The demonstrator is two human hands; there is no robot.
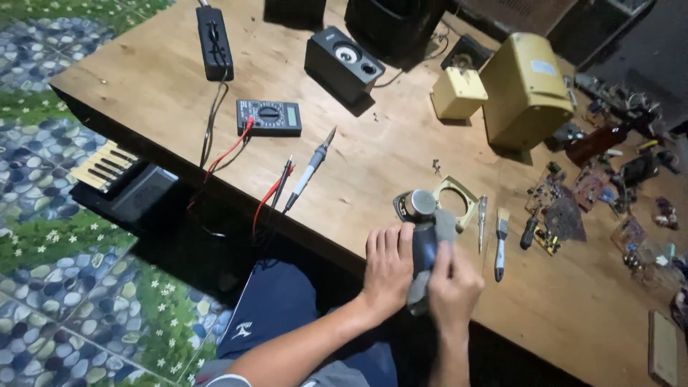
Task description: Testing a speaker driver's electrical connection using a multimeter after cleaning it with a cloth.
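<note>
Head view, from left to right: the left hand (388,266) wraps its fingers around a dark cylindrical part (424,247), seemingly a small motor with a round metal end (420,203), held just above the near edge of the wooden table (172,79), while the right hand (453,287) presses a grey cloth (419,295) to it, fingers closed. It looks rigid, fairly heavy and smooth, best gripped around its barrel; both palms hide its lower half and underside
</note>
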